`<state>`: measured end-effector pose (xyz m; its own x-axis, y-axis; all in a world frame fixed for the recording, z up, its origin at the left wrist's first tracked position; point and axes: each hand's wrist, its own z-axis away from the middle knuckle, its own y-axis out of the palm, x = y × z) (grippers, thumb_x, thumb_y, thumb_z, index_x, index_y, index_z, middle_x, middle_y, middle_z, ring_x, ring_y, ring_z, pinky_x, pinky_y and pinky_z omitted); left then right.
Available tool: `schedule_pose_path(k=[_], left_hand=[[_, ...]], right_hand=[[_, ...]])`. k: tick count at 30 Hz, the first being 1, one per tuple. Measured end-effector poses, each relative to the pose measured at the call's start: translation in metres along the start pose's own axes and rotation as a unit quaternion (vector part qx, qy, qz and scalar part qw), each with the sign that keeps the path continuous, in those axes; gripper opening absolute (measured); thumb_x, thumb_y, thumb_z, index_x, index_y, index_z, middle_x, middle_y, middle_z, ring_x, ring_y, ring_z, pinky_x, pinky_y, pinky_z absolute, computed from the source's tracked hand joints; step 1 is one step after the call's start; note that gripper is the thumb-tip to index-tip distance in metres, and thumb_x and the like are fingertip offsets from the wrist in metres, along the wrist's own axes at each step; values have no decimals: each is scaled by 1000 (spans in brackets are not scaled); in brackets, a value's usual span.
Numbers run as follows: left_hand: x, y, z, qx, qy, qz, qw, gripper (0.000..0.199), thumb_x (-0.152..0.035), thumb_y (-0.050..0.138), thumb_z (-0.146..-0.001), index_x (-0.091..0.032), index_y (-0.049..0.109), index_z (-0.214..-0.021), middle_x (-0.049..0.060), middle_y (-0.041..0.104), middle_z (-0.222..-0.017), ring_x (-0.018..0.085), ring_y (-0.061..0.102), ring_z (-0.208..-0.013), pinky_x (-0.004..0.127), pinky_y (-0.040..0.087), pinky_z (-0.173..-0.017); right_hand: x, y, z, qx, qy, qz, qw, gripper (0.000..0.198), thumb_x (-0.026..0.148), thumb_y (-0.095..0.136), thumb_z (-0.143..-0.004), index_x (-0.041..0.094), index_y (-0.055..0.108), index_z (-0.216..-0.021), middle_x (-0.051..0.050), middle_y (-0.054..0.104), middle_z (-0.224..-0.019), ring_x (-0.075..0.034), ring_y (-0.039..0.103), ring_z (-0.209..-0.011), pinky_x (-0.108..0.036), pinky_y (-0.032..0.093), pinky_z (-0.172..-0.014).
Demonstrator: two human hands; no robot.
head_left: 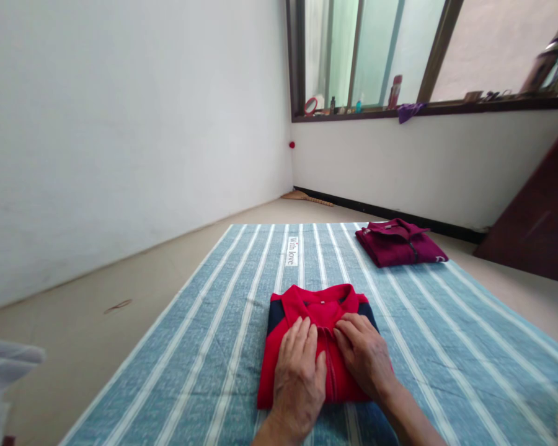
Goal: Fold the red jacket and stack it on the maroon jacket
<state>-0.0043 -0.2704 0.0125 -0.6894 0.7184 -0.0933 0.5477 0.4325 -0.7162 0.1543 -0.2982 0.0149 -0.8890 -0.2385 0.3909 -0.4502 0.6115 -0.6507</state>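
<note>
A folded red jacket [302, 303] with navy shoulder panels, a collar and a front zip lies on the striped cloth, its collar pointing away from me. My left hand [300, 368] rests flat on the left half of its front, fingers stretched toward the collar. On the other side of the zip, my right hand [365, 353] touches the fabric just below the collar, its fingers somewhat bent and its thumb hidden. Farther back on the right sits a folded maroon garment [395, 244] with a collar and zip, apart from both hands.
The blue-and-white striped cloth [204, 322] bears a "With love" label [292, 251]. Walls stand left and behind. Bottles and a purple cloth [409, 111] are on the windowsill. A broom [307, 197] lies in the corner; a dark red panel [534, 217] leans at right.
</note>
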Motion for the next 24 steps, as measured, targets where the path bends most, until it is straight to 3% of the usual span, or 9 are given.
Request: schedule_pose_path(k=[8, 16, 24], left_hand=[[2, -4, 0, -1, -8, 30, 1000, 39, -12, 46, -85, -8, 57, -123, 18, 61, -126, 30, 54, -121, 48, 52, -95], [8, -15, -4, -50, -12, 70, 996, 33, -8, 45, -86, -11, 57, -117, 16, 62, -122, 26, 55, -120, 44, 54, -95], [18, -20, -8, -85, -28, 88, 992, 27, -5, 45, -87, -13, 57, -110, 14, 65, -114, 25, 58, -115, 45, 54, -94]], right_hand=[[-2, 0, 2, -16, -13, -1, 1000, 19, 20, 46, -95, 20, 63, -85, -6, 64, -89, -18, 58, -83, -31, 49, -75], [-4, -2, 5, -73, -27, -25, 997, 17, 19, 49, -93, 19, 65, -87, -7, 67, -91, -17, 62, -84, -29, 53, -75], [-8, -11, 5, -78, -30, -49, 995, 15, 17, 51, -91, 19, 65, -87, -8, 67, -88, -17, 64, -81, -31, 54, -74]])
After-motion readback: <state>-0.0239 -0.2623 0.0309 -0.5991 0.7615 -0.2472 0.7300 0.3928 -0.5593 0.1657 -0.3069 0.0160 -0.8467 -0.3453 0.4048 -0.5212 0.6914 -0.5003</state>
